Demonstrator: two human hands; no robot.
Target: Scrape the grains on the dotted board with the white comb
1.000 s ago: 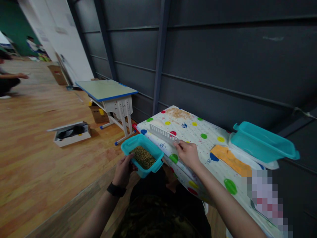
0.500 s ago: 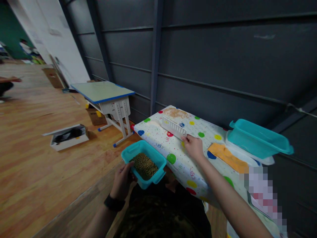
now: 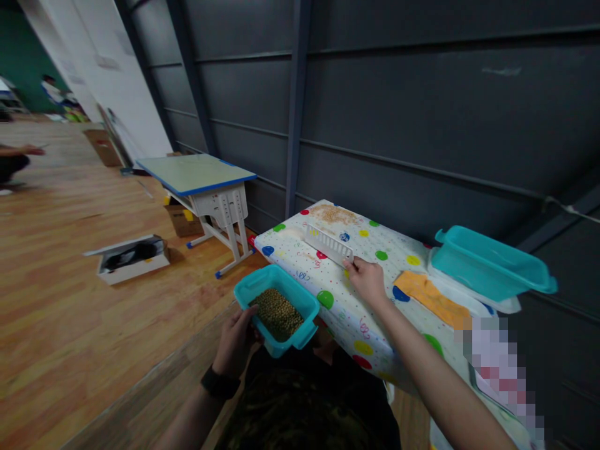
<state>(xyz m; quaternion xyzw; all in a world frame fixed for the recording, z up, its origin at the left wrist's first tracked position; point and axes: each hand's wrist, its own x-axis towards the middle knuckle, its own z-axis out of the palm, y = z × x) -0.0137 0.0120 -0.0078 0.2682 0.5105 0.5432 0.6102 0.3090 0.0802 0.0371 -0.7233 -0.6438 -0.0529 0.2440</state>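
My left hand [image 3: 237,337] is closed on the near-left rim of a teal plastic tub [image 3: 302,303], held beside the table's edge. Small round greenish-brown beans [image 3: 277,310] cover the tub's bottom. My right hand [image 3: 368,278] grips the near end of a white slotted plastic strip [image 3: 328,245], which stands on edge low over the patterned tablecloth [image 3: 344,312]. Whether its lower edge touches the cloth I cannot tell. Beyond the strip, a spread of small tan grains [image 3: 335,214] lies at the table's far end. A pale, whitish patch [image 3: 291,233] shows left of the strip.
An orange cloth [image 3: 431,297] and a larger teal tub [image 3: 497,262] on a white tray lie to the right. A dark panelled wall [image 3: 398,112] runs behind. At left stand a school desk [image 3: 197,174] and an open white box [image 3: 134,259]; people are farther off.
The small tub and my left hand have shifted slightly right. The strip has tilted a little and dropped slightly at its far end, still in my right hand.
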